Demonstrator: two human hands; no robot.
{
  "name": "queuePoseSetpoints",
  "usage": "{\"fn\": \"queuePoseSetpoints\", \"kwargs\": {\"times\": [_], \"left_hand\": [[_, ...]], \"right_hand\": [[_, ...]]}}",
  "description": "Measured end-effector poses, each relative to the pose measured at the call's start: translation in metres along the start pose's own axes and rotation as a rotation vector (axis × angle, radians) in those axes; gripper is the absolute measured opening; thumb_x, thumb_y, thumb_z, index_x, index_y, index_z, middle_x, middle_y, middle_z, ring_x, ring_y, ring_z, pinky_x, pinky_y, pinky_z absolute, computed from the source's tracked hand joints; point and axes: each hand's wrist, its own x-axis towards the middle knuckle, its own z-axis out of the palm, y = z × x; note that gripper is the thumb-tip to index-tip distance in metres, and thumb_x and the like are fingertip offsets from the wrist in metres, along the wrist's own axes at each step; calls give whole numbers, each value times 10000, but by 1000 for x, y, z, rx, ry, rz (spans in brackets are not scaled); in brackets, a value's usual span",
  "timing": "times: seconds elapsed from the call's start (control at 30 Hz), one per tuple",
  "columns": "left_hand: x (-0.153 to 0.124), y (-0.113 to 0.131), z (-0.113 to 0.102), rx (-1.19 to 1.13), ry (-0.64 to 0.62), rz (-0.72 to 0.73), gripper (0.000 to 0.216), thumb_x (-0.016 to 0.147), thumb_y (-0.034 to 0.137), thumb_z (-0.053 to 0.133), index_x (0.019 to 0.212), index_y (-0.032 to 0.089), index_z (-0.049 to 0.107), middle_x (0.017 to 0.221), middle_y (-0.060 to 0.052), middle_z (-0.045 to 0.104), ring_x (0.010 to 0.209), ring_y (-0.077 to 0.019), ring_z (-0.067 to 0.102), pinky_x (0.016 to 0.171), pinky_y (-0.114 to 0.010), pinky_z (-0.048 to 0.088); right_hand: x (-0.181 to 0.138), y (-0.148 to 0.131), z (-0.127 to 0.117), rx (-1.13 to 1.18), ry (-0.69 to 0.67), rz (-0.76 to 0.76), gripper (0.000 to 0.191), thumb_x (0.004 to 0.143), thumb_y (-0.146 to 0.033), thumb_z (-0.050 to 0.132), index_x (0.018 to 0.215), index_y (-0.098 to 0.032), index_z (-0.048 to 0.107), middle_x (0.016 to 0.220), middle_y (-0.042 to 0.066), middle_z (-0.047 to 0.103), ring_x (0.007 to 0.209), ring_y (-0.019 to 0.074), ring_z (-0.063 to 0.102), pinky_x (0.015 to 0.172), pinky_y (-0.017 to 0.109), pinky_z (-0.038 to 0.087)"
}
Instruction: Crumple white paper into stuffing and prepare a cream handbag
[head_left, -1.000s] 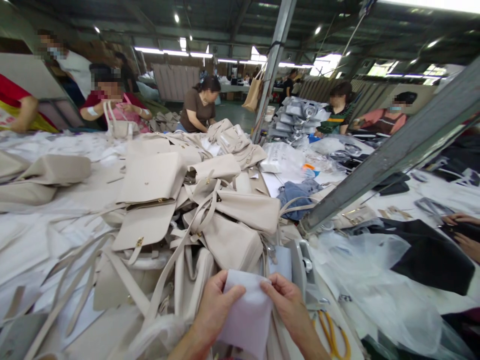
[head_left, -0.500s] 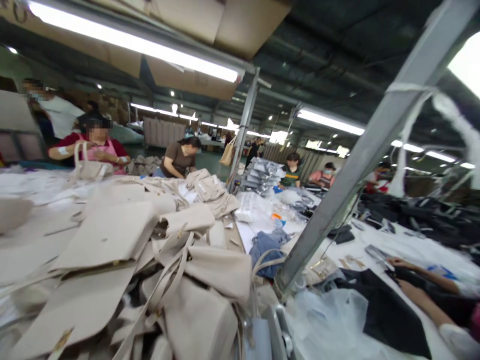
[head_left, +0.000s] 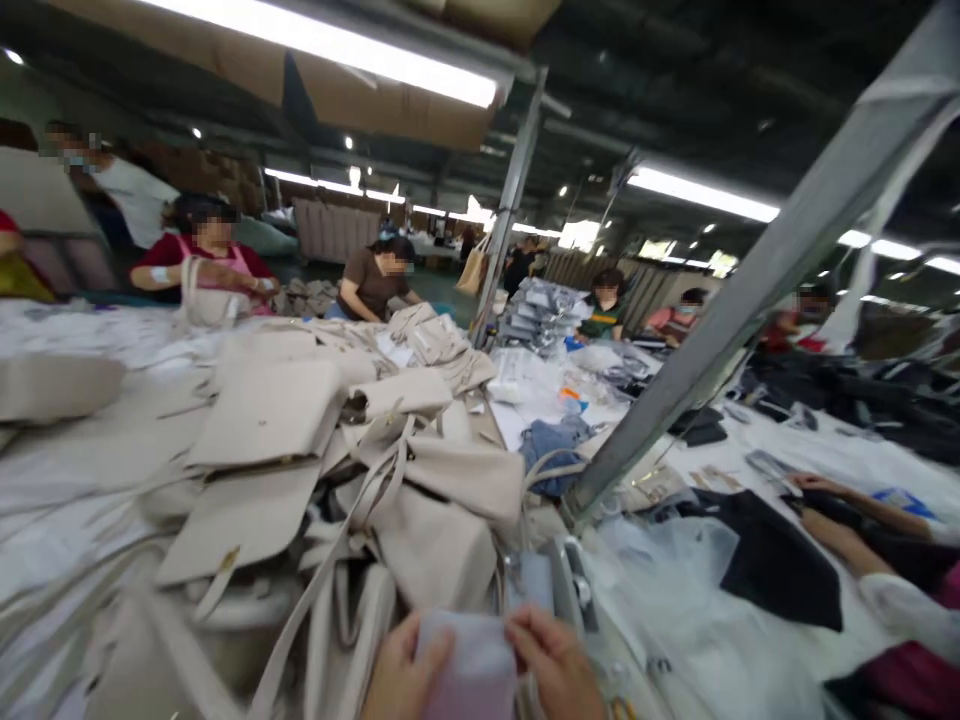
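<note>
We are pinching a pale fabric piece (head_left: pixel 469 665) between left hand (head_left: pixel 401 680) and right hand (head_left: pixel 555 665), fingers closed on it, before cream bags (head_left: pixel 420 500).

A long desk (head_left: pixel 67 470) covered in white sheeting carries everything. Just beyond the grips, a heap of cream handbags (head_left: pixel 420 520) with loose straps lies piled on it, and flat cream flaps (head_left: pixel 262 415) lie further to the left. To the right of the grips lie clear plastic bags (head_left: pixel 675 590) and a black fabric piece (head_left: pixel 765 560). Further ahead, a blue cloth (head_left: pixel 555 445) rests near the foot of a slanted metal post (head_left: pixel 720 340).
</note>
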Motion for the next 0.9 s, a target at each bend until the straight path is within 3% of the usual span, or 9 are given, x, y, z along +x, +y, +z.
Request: {"fn": "queuePoseSetpoints", "kwargs": {"times": [0.07,0.17,0.33,0.5,0.67,0.9], "left_hand": [[-17,-1,-1,-140,-17,-72,643,652,755,618,888,163,697,821,-53,692,830,-245,599,753,-317,459],[-22,7,1,-266,-3,-136,673,672,758,599,890,128,694,754,-56,675,755,-220,577,685,-298,427],[-20,12,4,-252,-16,-138,540,619,647,727,756,127,681,674,-18,613,648,-151,502,629,-253,364],[-21,12,4,-247,-24,-100,571,693,715,620,757,148,630,686,-13,575,670,-159,494,636,-261,363],[-19,13,6,-100,-82,-127,376,609,507,713,635,172,545,562,42,456,556,-108,363,561,-249,246],[-17,9,7,-19,-76,-138,167,510,307,589,601,197,505,526,49,434,541,-114,360,545,-259,243]], "right_hand": [[-9,-5,3,-13,48,-9,342,794,-519,555,671,-211,639,589,-6,505,611,176,501,601,297,414],[-11,-13,0,-1,61,7,358,776,-533,575,735,-191,675,600,-8,517,614,171,488,598,281,401],[-11,-13,-5,36,108,27,409,732,-586,630,759,-187,714,639,17,598,626,184,522,602,283,438],[-10,-11,-5,-13,119,-1,421,750,-597,628,775,-192,739,675,35,656,660,203,569,642,294,469],[-9,-7,-4,-48,64,-15,384,792,-547,602,834,-196,752,730,42,692,702,206,597,708,305,475],[-9,-5,0,46,76,0,363,774,-553,645,778,-190,657,652,15,634,634,177,557,607,276,418]]}}
